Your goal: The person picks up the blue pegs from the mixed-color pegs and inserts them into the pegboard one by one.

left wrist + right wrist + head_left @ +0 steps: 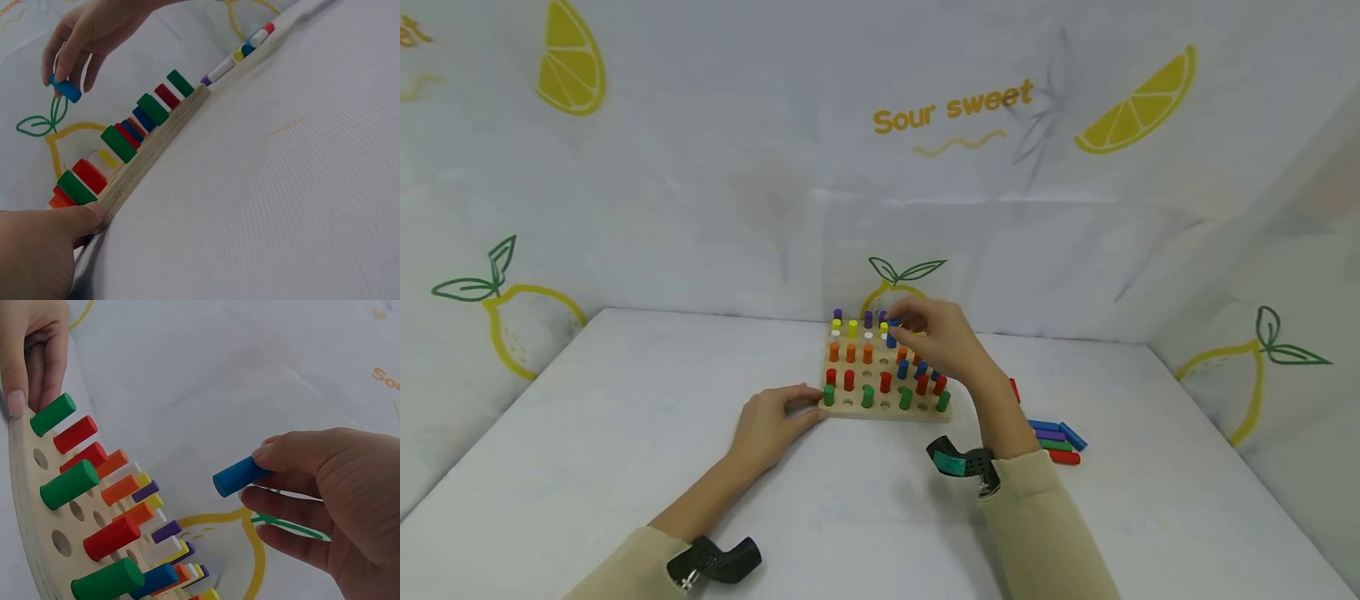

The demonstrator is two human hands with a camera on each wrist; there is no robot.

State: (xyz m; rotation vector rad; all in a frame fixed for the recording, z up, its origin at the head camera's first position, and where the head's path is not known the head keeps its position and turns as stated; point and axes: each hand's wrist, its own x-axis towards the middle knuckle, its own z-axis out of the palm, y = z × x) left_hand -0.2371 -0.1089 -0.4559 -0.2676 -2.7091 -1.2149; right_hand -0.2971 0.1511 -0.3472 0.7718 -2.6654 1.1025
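A wooden pegboard [857, 407] carries upright pegs in rows of green, red, blue, orange, white, yellow and purple, with several bare holes among them. My left hand [772, 427] holds the board's near left corner, its thumb [87, 215] against the edge beside a green peg [53, 415]. Above the board, my right hand [942, 333] pinches a blue peg [236, 477] between thumb and fingertips. In the right wrist view that peg is tilted and apart from the board. Parts of the far rows are hidden behind the right hand in the head view.
To the right of the board lies a loose group of pegs, including a blue peg [1074, 437], a purple peg [1049, 435], a green peg [1055, 446] and a red peg [1064, 457]. Behind the white table [625, 375] hangs a lemon-printed sheet [700, 208].
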